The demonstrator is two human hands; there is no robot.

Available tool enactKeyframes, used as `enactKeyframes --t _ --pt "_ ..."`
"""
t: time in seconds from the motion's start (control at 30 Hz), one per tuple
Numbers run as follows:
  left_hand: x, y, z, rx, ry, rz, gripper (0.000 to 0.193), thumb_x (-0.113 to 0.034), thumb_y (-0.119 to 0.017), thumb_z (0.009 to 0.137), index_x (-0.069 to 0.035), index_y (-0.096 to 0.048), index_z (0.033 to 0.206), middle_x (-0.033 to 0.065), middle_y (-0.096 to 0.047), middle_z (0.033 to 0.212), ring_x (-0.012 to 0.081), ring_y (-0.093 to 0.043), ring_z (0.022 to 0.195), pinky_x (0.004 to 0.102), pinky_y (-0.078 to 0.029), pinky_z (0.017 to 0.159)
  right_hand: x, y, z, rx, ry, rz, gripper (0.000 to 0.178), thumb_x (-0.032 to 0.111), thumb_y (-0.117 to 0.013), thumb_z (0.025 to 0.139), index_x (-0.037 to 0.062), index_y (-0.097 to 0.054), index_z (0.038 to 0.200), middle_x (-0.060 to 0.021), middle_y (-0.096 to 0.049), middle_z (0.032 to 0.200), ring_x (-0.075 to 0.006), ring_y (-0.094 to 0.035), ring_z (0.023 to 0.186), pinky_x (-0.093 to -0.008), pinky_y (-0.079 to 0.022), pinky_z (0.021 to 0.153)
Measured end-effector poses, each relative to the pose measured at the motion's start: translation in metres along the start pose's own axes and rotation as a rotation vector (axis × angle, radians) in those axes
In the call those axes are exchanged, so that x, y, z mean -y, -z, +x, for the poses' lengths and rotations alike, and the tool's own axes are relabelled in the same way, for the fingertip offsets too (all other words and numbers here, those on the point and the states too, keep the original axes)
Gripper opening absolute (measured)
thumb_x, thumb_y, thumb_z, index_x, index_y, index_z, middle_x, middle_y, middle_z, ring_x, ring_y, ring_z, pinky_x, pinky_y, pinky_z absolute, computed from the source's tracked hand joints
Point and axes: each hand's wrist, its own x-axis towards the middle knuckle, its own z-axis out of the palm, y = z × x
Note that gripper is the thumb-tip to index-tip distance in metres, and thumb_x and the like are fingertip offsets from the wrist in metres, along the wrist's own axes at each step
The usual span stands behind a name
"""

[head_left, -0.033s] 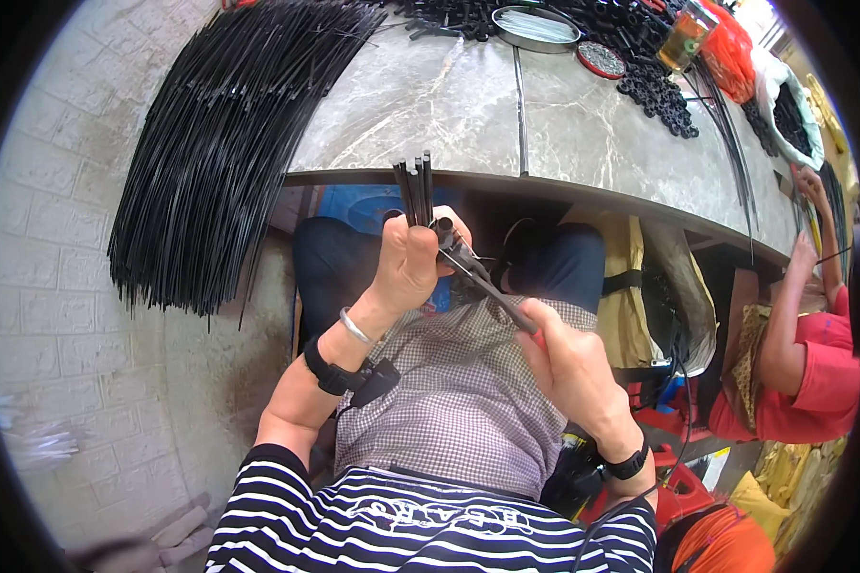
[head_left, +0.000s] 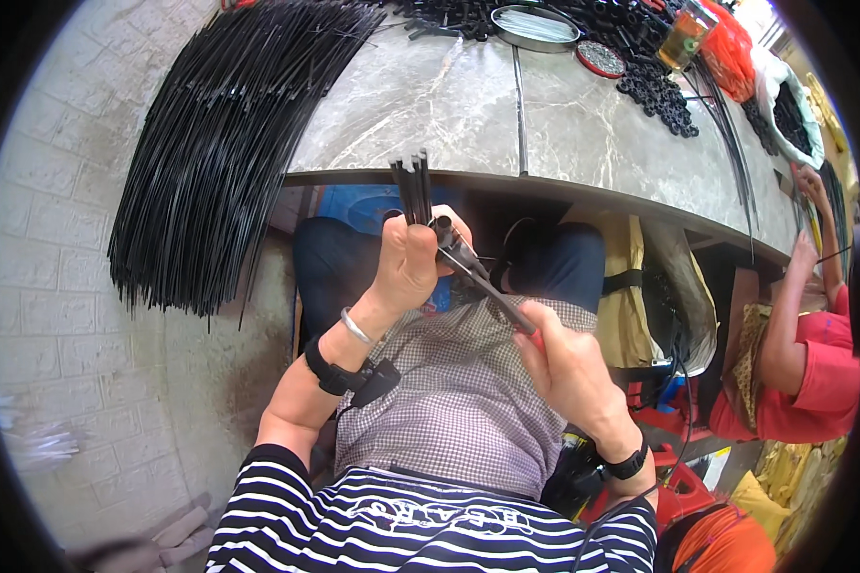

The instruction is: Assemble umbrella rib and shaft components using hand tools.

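My left hand (head_left: 409, 263) is closed around a bundle of thin black rods (head_left: 414, 191), their upper ends sticking up above the fist. Beside the rods, a short black tubular piece (head_left: 443, 224) shows its round end at the same hand. Over my lap, my right hand (head_left: 566, 363) grips the lower end of a long, narrow dark metal tool (head_left: 497, 296). It slants up to the left and reaches the black piece at my left hand. Fingers hide where tool and piece meet, so I cannot make out the tool's working end.
A grey marble-patterned table (head_left: 401, 105) lies ahead, its edge just beyond my hands. A large heap of black rods (head_left: 220, 162) overhangs its left side. Farther back are a round tin (head_left: 535, 29), a red-rimmed dish (head_left: 601, 60) and black rings (head_left: 655, 95). A co-worker's arm (head_left: 784, 325) is at right.
The tips of the rods in my left hand have shifted very slightly to the left. Both hands stay in nearly the same place.
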Motion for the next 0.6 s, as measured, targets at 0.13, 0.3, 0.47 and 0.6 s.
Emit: enactKeyframes --t 0.13,0.3,0.47,0.6 --pt "0.007 -0.002 0.002 -0.004 0.061 -0.162 0.095 -0.086 -0.027 0.075 0.002 -0.063 0.084 -0.0026 -0.053 0.056 0.0013 -0.038 0.045 0.0190 -0.023 0.041 0.003 0.001 -0.001 0.173 -0.110 0.322 0.028 0.016 -0.053 0.095 -0.0003 -0.045 0.115 -0.0133 -0.061 0.067 -0.0277 -0.061 0.052 -0.0325 -0.046 0.049" --pt "0.006 0.000 0.004 0.019 0.093 -0.154 0.098 -0.086 -0.027 0.074 0.003 -0.064 0.090 -0.0022 -0.054 0.056 0.0013 -0.040 0.045 0.0189 -0.023 0.041 0.013 0.027 0.001 0.403 -0.363 0.780 0.027 0.020 -0.047 0.099 -0.0006 -0.042 0.117 -0.0006 -0.051 0.061 -0.0073 -0.051 0.044 -0.0246 -0.040 0.043" --pt "0.010 0.000 0.002 0.020 0.084 -0.093 0.098 -0.087 -0.026 0.073 0.001 -0.064 0.089 -0.0023 -0.058 0.062 0.0017 -0.048 0.049 0.0156 -0.031 0.043 0.012 0.031 0.000 0.450 -0.360 1.008 0.024 0.019 -0.043 0.101 -0.0012 -0.041 0.113 -0.0005 -0.050 0.059 -0.0077 -0.049 0.041 -0.0222 -0.038 0.041" --pt "0.007 0.003 0.003 0.051 0.050 -0.032 0.095 -0.086 -0.029 0.074 0.001 -0.064 0.088 -0.0014 -0.059 0.065 0.0029 -0.053 0.053 0.0147 -0.035 0.045 0.011 0.034 0.003 0.468 -0.341 0.963 0.022 0.019 -0.042 0.101 -0.0013 -0.041 0.109 -0.0003 -0.050 0.057 -0.0077 -0.047 0.040 -0.0222 -0.037 0.039"
